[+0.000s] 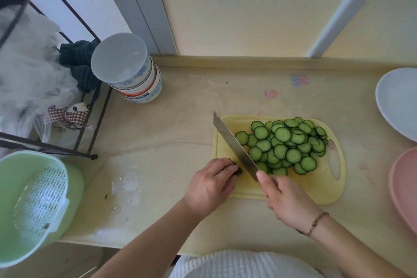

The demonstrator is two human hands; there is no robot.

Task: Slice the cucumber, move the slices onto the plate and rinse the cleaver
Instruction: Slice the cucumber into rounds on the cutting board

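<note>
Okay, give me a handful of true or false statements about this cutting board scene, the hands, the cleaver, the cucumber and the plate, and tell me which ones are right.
1. The right hand grips the cleaver. True.
2. The cucumber slices are already on the white plate. False: they lie piled on the yellow cutting board; the visible part of the plate holds none.
3. The left hand holds a small cucumber end piece beside the blade. True.
4. The cleaver lies flat on the counter. False: it stands edge-down over the board.
5. A green colander basket sits at the left. True.

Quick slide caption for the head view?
Right hand holds cleaver over cucumber end pinched by left hand; slices piled on cutting board.
</note>
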